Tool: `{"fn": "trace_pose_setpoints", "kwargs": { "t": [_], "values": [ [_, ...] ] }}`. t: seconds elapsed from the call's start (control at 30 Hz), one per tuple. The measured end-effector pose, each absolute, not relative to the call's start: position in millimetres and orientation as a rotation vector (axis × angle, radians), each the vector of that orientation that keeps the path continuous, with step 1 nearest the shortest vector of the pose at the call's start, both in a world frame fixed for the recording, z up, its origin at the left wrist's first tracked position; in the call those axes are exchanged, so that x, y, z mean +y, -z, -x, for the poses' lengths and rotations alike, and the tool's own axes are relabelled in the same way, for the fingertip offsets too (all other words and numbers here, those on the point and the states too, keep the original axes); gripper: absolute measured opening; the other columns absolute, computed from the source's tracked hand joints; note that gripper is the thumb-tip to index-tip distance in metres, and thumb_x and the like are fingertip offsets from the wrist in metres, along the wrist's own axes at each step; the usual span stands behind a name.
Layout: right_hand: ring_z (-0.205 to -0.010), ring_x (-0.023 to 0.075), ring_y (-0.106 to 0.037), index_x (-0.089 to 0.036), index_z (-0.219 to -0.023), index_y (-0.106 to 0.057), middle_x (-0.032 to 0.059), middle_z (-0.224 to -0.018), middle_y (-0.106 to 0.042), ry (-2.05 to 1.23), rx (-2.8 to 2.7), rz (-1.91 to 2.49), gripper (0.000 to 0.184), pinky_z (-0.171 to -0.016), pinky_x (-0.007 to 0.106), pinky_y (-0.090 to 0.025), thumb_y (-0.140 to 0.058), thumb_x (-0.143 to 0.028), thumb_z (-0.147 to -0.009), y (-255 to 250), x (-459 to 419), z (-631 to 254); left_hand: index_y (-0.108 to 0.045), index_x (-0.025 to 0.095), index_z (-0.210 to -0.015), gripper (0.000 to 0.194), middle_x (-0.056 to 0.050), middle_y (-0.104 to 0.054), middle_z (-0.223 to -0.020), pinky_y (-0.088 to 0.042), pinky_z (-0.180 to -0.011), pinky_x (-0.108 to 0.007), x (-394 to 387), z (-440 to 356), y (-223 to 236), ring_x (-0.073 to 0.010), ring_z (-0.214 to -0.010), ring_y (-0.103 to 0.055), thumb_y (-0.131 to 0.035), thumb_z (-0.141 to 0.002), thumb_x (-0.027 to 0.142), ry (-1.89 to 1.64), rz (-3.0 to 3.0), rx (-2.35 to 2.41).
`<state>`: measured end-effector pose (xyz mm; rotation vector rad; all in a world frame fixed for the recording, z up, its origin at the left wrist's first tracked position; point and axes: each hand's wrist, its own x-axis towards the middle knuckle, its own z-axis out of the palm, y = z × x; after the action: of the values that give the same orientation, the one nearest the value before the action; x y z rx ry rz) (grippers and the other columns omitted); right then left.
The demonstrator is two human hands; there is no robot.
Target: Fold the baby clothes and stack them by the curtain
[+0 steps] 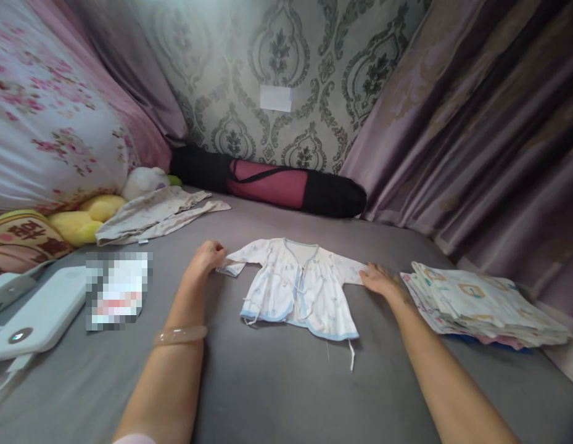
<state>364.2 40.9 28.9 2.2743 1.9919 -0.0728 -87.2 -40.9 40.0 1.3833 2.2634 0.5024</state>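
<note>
A small white baby shirt [279, 283] with light blue trim and tie strings lies spread on the grey bed sheet [277, 394], its sleeves stretched out to both sides. At the end of the left-side sleeve, my left hand [208, 256] is closed, the cuff pinched in its curled fingers. My right hand [379, 279] grips the other cuff between thumb and fingers. The shirt's front edges meet loosely near the middle, and one string hangs below the hem at the right.
Folded cloths [485, 305] are stacked at the right. Pale baby trousers [156, 213] lie at the left behind a white power bank [50, 311]. Along the wall rests a black and maroon long bag [267, 182]. Plush toys [87, 216] sit by a floral pillow [59, 117].
</note>
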Motion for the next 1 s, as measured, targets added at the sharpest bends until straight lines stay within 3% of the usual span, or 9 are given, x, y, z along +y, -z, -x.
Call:
{"fn": "trace_pose_setpoints", "kwargs": {
  "t": [0.13,0.23,0.33,0.57,0.77,0.9,1.0],
  "values": [
    [-0.123,0.0244,-0.05,-0.012,-0.132,-0.052,0.0171,-0.13,-0.057,-0.096,2.414,-2.243,0.043,-0.1,0.035,-0.035,-0.035,-0.018,-0.093,-50,46,-303,-0.069,0.016,-0.087,0.02,-0.005,-0.07,-0.078,-0.041,-0.057,-0.019,-40,83,-43,-0.0166,-0.072,-0.064,-0.053,-0.078,0.025,-0.47,-1.369,2.217],
    [-0.111,0.0201,-0.059,-0.018,-0.116,-0.065,0.0102,-0.115,-0.067,0.222,2.616,-2.099,0.036,-0.092,0.026,-0.04,-0.038,-0.018,-0.093,-52,48,-235,-0.069,0.015,-0.086,0.021,-0.004,-0.068,-0.072,-0.04,-0.055,-0.02,-35,78,-41,-0.016,-0.067,-0.062,-0.053,-0.077,0.025,-0.493,-1.385,2.125],
    [-0.103,0.0196,-0.063,-0.023,-0.103,-0.07,0.0065,-0.105,-0.071,0.436,2.583,-2.061,0.029,-0.083,0.025,-0.043,-0.043,-0.025,-0.092,-46,53,-177,-0.069,0.014,-0.086,0.022,-0.004,-0.068,-0.071,-0.04,-0.055,-0.021,-29,71,-37,-0.0159,-0.065,-0.061,-0.053,-0.077,0.026,-0.516,-1.416,2.063],
    [-0.102,0.0256,-0.065,-0.018,-0.099,-0.07,0.0139,-0.105,-0.07,0.467,2.432,-2.25,0.03,-0.078,0.03,-0.046,-0.051,-0.038,-0.089,-27,71,-134,-0.065,0.017,-0.079,0.015,-0.001,-0.061,-0.066,-0.036,-0.053,-0.022,-23,59,-33,-0.0144,-0.062,-0.057,-0.053,-0.073,0.023,-0.623,-1.469,1.942],
    [-0.103,0.0234,-0.064,-0.017,-0.098,-0.068,0.0116,-0.106,-0.069,0.472,2.444,-2.29,0.022,-0.079,0.027,-0.045,-0.051,-0.027,-0.088,-25,74,-127,-0.049,0.019,-0.073,0.005,0.004,-0.051,-0.063,-0.031,-0.051,-0.021,-23,48,-36,-0.0117,-0.058,-0.047,-0.052,-0.069,0.017,-0.806,-1.503,1.89],
    [-0.101,0.0241,-0.063,-0.015,-0.112,-0.058,0.0131,-0.109,-0.066,0.417,2.475,-2.332,0.026,-0.077,0.03,-0.044,-0.042,-0.023,-0.093,-24,65,-126,-0.047,0.02,-0.081,0.01,0.004,-0.05,-0.066,-0.033,-0.053,-0.021,-24,42,-38,-0.0125,-0.061,-0.048,-0.047,-0.072,0.015,-0.879,-1.505,1.891],
    [-0.1,0.0227,-0.061,-0.016,-0.114,-0.054,0.0121,-0.109,-0.064,0.27,2.583,-2.263,0.026,-0.078,0.03,-0.043,-0.037,-0.014,-0.093,-19,58,-127,-0.05,0.02,-0.098,0.025,0.001,-0.056,-0.074,-0.038,-0.06,-0.024,-24,42,-37,-0.0154,-0.07,-0.054,-0.045,-0.074,0.014,-0.845,-1.568,1.949]
  ]
}}
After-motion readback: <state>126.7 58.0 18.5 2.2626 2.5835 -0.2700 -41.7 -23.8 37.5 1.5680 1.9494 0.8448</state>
